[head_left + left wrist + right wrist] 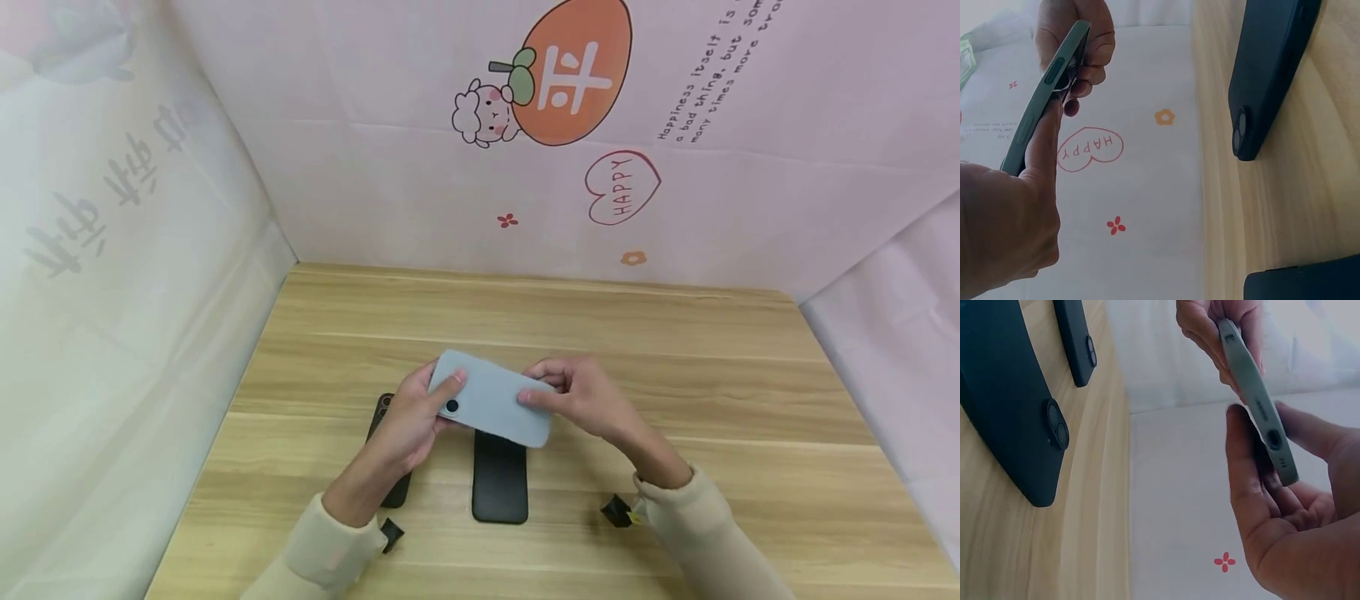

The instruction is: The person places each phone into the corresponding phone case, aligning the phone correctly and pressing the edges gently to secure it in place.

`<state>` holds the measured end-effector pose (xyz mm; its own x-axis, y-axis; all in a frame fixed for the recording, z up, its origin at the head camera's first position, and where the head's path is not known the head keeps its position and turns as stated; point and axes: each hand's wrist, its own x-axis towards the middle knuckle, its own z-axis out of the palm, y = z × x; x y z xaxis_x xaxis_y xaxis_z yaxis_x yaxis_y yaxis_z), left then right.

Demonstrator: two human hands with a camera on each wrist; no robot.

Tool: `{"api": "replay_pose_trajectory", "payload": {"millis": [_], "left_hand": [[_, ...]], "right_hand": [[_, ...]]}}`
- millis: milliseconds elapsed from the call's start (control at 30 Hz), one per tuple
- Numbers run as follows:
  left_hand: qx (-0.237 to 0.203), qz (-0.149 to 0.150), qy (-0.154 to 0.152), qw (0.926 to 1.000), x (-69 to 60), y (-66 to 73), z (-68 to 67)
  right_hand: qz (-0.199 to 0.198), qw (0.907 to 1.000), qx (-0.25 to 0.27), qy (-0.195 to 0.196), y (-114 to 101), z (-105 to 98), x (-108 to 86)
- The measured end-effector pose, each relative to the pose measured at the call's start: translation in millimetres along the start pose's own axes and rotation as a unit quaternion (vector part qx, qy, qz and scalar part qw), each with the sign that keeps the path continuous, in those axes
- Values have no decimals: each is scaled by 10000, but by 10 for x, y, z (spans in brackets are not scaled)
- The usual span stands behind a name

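Both hands hold a phone in a pale blue case [487, 398] above the table, its back facing up. The left hand [411, 417] grips its left end, the thumb lying on the back beside a round dark camera lens. At the other end, the right hand [583, 395] pinches the phone between its thumb on the back and fingers beneath. In the right wrist view, the case's narrow edge [1260, 403] shows a port opening and small holes. The left wrist view shows the phone's long side [1044, 94] with a button; most of its dark face is hidden.
A black phone [500, 483] lies on the wooden table [675, 350] just below the held phone. Another black phone [396, 493] lies to its left, partly covered by the left hand and forearm. Printed white cloth walls [420, 200] stand behind and at both sides.
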<state>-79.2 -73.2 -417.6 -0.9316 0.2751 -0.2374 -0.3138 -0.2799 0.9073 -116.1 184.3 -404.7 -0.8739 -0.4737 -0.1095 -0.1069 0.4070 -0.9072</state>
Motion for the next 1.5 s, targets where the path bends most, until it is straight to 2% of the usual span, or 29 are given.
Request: {"api": "replay_pose_trajectory", "payload": {"millis": [100, 200, 400, 567, 733, 833, 967, 1100, 1200, 1333, 1500], "left_hand": [[342, -125, -315, 9988, -9, -14, -5], [644, -205, -590, 9960, -8, -28, -8], [924, -281, -822, 9919, 2, -27, -19], [799, -314, -726, 9937, 47, -9, -24], [413, -186, -525, 9976, 102, -2, -22], [346, -120, -558, 9978, 126, 2, -36], [491, -187, -633, 9966, 168, 16, -48], [817, -237, -496, 9951, 240, 56, -73], [1120, -173, -427, 9926, 307, 100, -118], [1418, -154, -515, 9884, 388, 166, -190], [1626, -390, -564, 9843, 501, 232, -285]], "right_hand": [[-231, 9985, -392, -311, -18, 30, 7], [-360, 9965, -529, -545, -38, 69, 10], [-343, 9955, -597, -649, -53, 118, 7], [-165, 9984, -334, -429, -39, 115, 6], [298, 9990, 345, 3, -29, 131, 20], [581, 9951, 758, 257, -30, 162, 35], [782, 9894, 1119, 496, -29, 203, 64], [874, 9868, 1215, 620, -29, 211, 111], [753, 9897, 1068, 586, -26, 192, 167], [585, 9936, 845, 466, -11, 156, 250], [672, 9932, 909, 259, 18, 146, 356]]}}
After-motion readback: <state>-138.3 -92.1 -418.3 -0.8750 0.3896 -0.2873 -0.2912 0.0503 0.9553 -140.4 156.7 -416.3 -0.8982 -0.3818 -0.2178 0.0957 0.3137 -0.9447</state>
